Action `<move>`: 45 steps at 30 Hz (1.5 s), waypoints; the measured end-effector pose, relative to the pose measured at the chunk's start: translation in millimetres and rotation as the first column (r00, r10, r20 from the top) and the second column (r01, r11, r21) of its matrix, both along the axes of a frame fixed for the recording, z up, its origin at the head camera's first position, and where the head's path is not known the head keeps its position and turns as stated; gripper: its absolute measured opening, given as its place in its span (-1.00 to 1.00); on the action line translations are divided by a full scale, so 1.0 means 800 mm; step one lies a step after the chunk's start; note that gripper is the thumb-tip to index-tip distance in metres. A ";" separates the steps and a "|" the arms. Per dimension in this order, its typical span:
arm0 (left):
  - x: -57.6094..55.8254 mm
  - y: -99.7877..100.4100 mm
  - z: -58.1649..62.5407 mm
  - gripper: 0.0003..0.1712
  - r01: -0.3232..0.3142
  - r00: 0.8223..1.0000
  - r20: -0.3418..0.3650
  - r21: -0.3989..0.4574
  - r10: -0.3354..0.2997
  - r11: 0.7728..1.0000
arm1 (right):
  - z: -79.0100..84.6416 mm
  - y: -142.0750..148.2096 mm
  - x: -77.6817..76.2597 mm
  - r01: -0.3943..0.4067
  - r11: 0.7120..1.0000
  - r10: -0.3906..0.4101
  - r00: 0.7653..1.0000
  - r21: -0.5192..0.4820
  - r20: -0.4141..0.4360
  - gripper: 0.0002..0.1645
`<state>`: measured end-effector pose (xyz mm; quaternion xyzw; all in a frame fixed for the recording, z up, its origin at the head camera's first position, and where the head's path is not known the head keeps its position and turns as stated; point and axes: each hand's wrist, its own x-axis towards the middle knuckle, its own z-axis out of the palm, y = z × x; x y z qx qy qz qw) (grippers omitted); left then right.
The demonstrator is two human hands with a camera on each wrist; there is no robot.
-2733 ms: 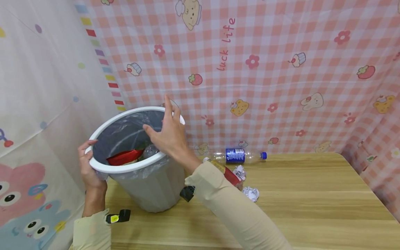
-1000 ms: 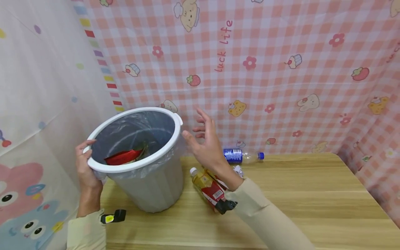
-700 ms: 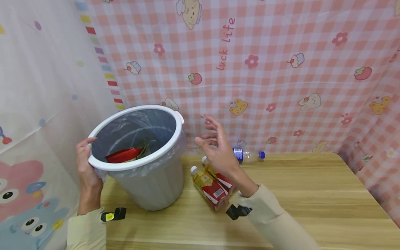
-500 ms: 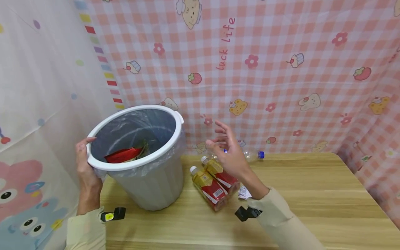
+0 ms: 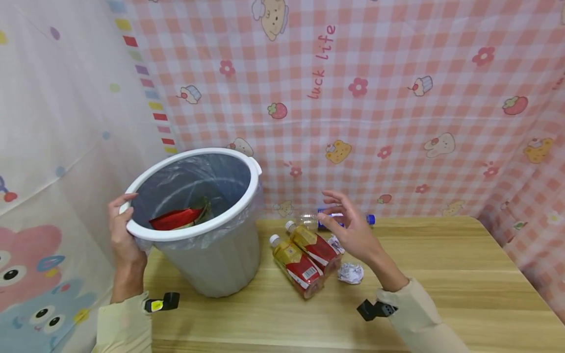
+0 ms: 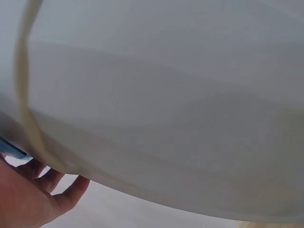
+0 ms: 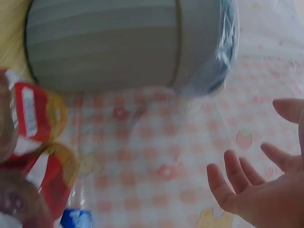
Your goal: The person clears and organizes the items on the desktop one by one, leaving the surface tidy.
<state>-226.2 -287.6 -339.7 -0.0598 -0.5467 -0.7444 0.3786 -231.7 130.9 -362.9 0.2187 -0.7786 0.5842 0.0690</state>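
My left hand (image 5: 125,240) grips the white rim of a grey trash bin (image 5: 216,267), thumb over the edge. In the left wrist view its fingers (image 6: 71,194) reach up against the bin's side. Inside the clear liner lies a red packet (image 5: 176,219) with a greenish piece beside it. My right hand (image 5: 357,238) hangs over the table with fingers relaxed and nothing held. Behind it, partly covered, lies a clear plastic bottle (image 5: 309,221) with a blue label and cap. To its left, two bottles of yellow drink (image 5: 289,252) with red labels lie side by side.
One crumpled paper ball (image 5: 350,273) lies below the right hand, and another paper ball (image 5: 334,243) sits by the bottles. A pink checked cloth (image 5: 397,122) hangs behind the wooden table (image 5: 441,284). A white patterned curtain (image 5: 79,162) stands close to the bin's left.
My right hand has moved from above the bin's rim rightward and down over the table, uncovering the yellow bottles. A clear rounded object seen in the bin earlier no longer shows. The left hand stays put.
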 end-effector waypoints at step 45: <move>-0.001 0.002 -0.001 -0.63 -0.008 0.999 -0.039 0.029 0.009 1.000 | -0.174 0.131 -0.026 -0.140 0.981 0.064 0.886 0.134 0.460 -0.43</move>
